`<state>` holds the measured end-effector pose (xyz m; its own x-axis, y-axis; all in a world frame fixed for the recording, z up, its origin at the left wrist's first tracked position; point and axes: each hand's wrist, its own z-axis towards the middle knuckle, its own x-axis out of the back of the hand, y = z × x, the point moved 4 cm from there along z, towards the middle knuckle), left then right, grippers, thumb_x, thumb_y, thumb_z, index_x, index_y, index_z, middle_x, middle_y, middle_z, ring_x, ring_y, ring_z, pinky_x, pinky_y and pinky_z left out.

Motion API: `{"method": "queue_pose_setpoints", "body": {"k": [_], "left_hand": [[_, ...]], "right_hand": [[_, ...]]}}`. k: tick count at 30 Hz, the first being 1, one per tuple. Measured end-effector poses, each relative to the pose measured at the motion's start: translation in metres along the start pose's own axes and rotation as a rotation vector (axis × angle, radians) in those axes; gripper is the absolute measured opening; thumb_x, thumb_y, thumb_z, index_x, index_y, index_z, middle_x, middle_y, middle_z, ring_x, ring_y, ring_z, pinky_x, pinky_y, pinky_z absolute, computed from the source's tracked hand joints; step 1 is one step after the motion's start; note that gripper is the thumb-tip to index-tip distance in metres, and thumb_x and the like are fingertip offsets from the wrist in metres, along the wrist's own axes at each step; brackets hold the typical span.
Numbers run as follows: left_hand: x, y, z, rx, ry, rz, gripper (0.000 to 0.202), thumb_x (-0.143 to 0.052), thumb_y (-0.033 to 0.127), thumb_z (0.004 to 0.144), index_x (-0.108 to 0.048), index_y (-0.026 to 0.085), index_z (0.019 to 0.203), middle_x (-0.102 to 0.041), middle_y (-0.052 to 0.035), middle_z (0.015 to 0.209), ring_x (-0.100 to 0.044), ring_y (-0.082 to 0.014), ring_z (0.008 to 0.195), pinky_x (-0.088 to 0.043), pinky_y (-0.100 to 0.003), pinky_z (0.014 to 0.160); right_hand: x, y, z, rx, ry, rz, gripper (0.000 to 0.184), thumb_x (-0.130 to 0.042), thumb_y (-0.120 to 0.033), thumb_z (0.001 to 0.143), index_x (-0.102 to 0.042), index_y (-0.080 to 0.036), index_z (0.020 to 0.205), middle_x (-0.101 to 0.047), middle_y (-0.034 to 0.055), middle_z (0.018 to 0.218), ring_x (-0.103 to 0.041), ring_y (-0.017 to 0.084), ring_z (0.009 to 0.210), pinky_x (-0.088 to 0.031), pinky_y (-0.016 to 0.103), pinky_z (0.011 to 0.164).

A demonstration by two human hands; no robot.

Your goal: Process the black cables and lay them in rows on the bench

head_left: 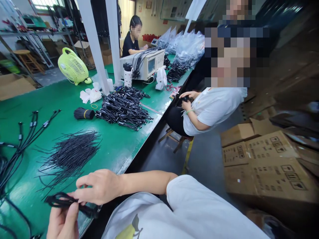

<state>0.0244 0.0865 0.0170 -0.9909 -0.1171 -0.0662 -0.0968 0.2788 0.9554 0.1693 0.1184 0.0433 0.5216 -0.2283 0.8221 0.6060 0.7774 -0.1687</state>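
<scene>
A coiled black cable (62, 200) is held between my two hands just above the table's near edge. My left hand (63, 220) pinches the coil from below, thumb against it. From the other side my right hand (99, 186) closes its fingers at the coil's middle; whether a thin tie is between them I cannot make out. Just beyond lies a loose spread of thin black ties (72, 154). Long black cables with connector ends (25, 142) lie along the left. Farther off are a banded bundle of black ties (84, 113) and a heap of coiled black cables (124, 108).
The green table (119, 146) runs away to the upper right. On it stand a green fan (72, 66), a patterned bottle (128, 76), a white test instrument (147, 64) and a small white fan (161, 78). Co-workers sit beyond; cardboard boxes (264, 166) are stacked at right.
</scene>
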Motion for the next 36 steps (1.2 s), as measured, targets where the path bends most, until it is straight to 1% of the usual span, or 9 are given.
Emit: {"method": "queue_pose_setpoints", "body": {"k": [6,10,14,18,25,29,32,34,36], "left_hand": [[0.0,0.0,-0.003,0.264,-0.035,-0.182,0.046,-0.087,0.041,0.054,-0.065,0.026,0.092,-0.06,0.0029,0.078,-0.055,-0.0109,0.064,-0.053,-0.016,0.057],[0.003,-0.005,-0.01,0.442,-0.077,-0.251,0.048,-0.088,0.038,0.052,-0.065,0.025,0.092,-0.051,0.0042,0.063,-0.048,-0.0093,0.053,-0.05,-0.017,0.047],[0.007,-0.014,-0.015,0.536,-0.008,-0.264,0.057,-0.092,0.04,0.038,-0.066,0.022,0.085,-0.054,0.0039,0.062,-0.048,-0.0091,0.051,-0.05,-0.018,0.046],[0.012,-0.027,-0.018,0.597,0.084,-0.218,0.064,-0.093,0.043,0.027,-0.066,0.02,0.081,-0.063,0.0015,0.068,-0.06,-0.015,0.061,-0.056,-0.023,0.056],[0.012,-0.024,-0.015,0.183,0.092,-0.084,0.048,-0.084,0.049,0.055,-0.066,0.022,0.091,-0.067,0.002,0.083,-0.062,-0.0145,0.079,-0.054,-0.021,0.071],[0.021,-0.005,-0.018,-0.454,0.23,0.374,0.023,-0.076,0.035,0.069,-0.069,0.022,0.088,-0.063,-0.0014,0.092,-0.059,-0.017,0.083,-0.049,-0.031,0.087],[0.012,-0.001,-0.022,-0.826,-0.091,0.841,0.021,-0.066,0.023,0.076,-0.073,0.028,0.095,-0.064,-0.0033,0.095,-0.06,-0.0191,0.086,-0.046,-0.031,0.089],[0.009,-0.008,-0.021,-0.817,-0.313,0.943,0.024,-0.056,0.024,0.083,-0.071,0.029,0.101,-0.065,-0.0037,0.1,-0.061,-0.0199,0.092,-0.046,-0.03,0.086],[0.009,-0.016,-0.015,-0.646,-0.33,0.917,0.023,-0.05,0.033,0.088,-0.069,0.026,0.099,-0.064,-0.0047,0.103,-0.061,-0.022,0.098,-0.047,-0.032,0.085]], "right_hand": [[-0.001,-0.003,0.003,0.111,-0.106,0.076,0.04,-0.027,-0.031,0.102,-0.06,-0.019,0.121,-0.059,0.0032,0.122,-0.056,0.007,0.104,-0.044,0.016,0.084],[-0.008,-0.006,-0.003,0.242,-0.101,0.049,0.037,-0.032,-0.02,0.1,-0.065,-0.025,0.117,-0.06,0.0,0.121,-0.058,0.006,0.095,-0.044,0.017,0.077],[-0.007,-0.008,-0.009,0.287,-0.039,0.068,0.037,-0.033,-0.023,0.1,-0.068,-0.028,0.11,-0.064,-0.0033,0.115,-0.059,0.005,0.086,-0.042,0.018,0.066],[-0.002,-0.008,-0.01,0.178,-0.038,0.174,0.035,-0.035,-0.026,0.1,-0.07,-0.025,0.104,-0.065,-0.0031,0.107,-0.058,0.004,0.086,-0.042,0.016,0.069],[0.003,-0.017,-0.005,0.236,-0.104,0.145,0.037,-0.032,-0.024,0.099,-0.069,-0.023,0.093,-0.066,-0.0023,0.099,-0.056,0.009,0.075,-0.037,0.024,0.059],[-0.001,-0.004,0.001,-0.03,-0.225,0.285,0.036,-0.034,-0.029,0.099,-0.067,-0.019,0.092,-0.062,0.0004,0.088,-0.055,0.012,0.079,-0.037,0.025,0.063],[-0.015,0.013,-0.004,-0.27,-0.415,0.706,0.023,-0.046,-0.03,0.096,-0.064,-0.016,0.091,-0.061,-0.0023,0.091,-0.056,0.008,0.087,-0.039,0.018,0.071],[-0.024,0.021,-0.013,-0.437,-0.526,0.911,0.018,-0.052,-0.029,0.093,-0.062,-0.015,0.089,-0.061,-0.0041,0.088,-0.056,0.007,0.085,-0.039,0.015,0.072],[-0.028,0.026,-0.021,-0.534,-0.528,0.928,0.016,-0.054,-0.029,0.092,-0.062,-0.016,0.088,-0.061,-0.0042,0.087,-0.055,0.008,0.082,-0.039,0.016,0.071]]}}
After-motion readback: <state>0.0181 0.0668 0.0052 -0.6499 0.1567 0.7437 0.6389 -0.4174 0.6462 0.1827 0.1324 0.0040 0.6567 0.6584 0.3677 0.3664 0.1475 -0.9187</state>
